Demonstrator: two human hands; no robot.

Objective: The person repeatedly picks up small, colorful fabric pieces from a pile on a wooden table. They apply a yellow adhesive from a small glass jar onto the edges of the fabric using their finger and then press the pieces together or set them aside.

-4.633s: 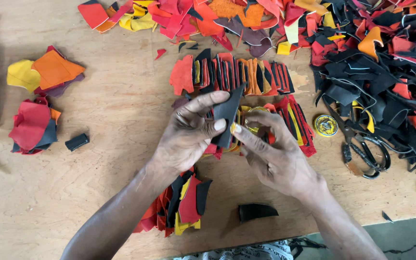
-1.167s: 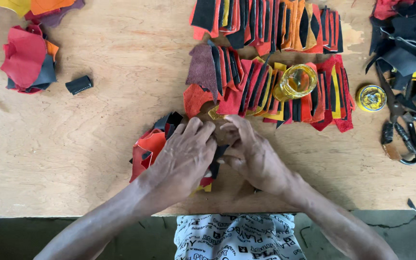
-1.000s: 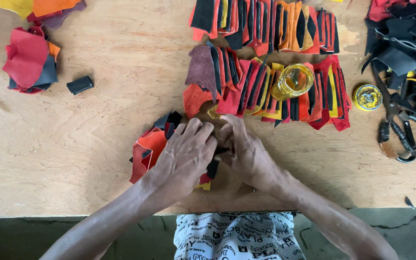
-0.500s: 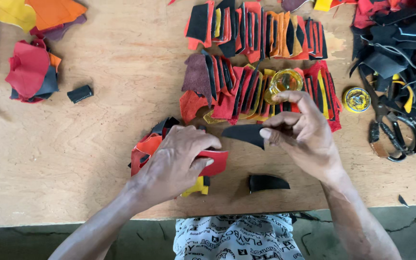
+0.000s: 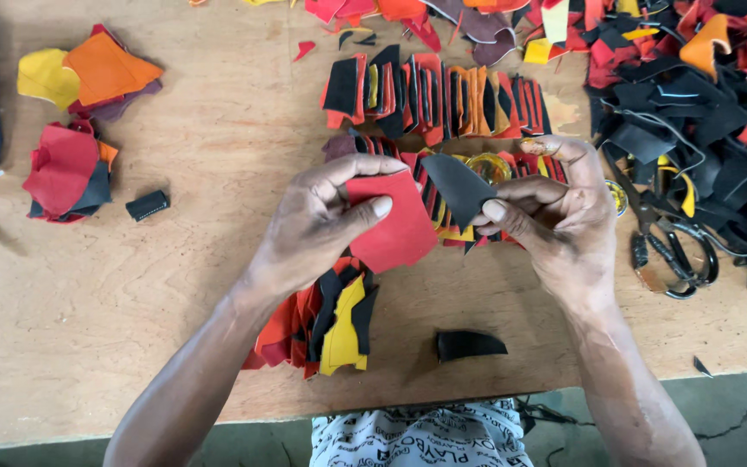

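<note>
My left hand [image 5: 317, 223] pinches a flat red leather piece [image 5: 395, 227] between thumb and fingers, raised above the wooden table [image 5: 201, 285]. My right hand [image 5: 559, 220] holds a dark grey curved leather piece [image 5: 458, 184] by its lower corner, just right of the red one. Under my left wrist lies a stack of red, black and yellow cut pieces [image 5: 326, 322]. Behind my hands run two rows of overlapped red, black and orange pieces [image 5: 434, 95]. A small black piece [image 5: 469, 344] lies alone near the front edge.
A big heap of black, red and orange scraps [image 5: 702, 95] fills the right side, with black-handled scissors [image 5: 672, 251] beside it. Small piles of red [image 5: 67, 173] and orange-yellow scraps [image 5: 88, 73] sit at left, next to a small black block [image 5: 146, 205].
My hands were together over the stack; now they are apart and raised. The left has lifted a red piece, and the right holds a dark grey piece. The camera view shifted forward.
</note>
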